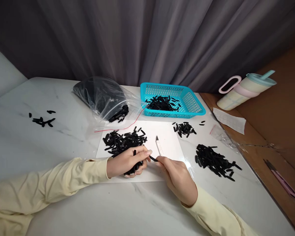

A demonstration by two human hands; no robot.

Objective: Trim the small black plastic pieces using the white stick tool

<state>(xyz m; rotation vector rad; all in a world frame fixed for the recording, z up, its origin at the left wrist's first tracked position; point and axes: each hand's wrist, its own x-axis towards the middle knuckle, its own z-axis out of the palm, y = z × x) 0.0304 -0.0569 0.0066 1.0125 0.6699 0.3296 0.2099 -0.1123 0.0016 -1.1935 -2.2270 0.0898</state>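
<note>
Pinches a slender black piece (153,159) in the right hand (178,175) and cups a black bunch (135,168) in the left hand (129,160) at lower centre, seemingly partway, with the central black heap (125,141) likely remaining and the rightmost black heap (212,160) perhaps done.

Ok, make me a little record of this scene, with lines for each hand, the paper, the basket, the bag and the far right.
Left hand: holds several black pieces
Right hand: fingertips on one piece
Paper: under a black pile and a knife
Basket: blue, black pieces inside
Bag: clear, dark contents
Far right: tumbler, pink cutter
</note>
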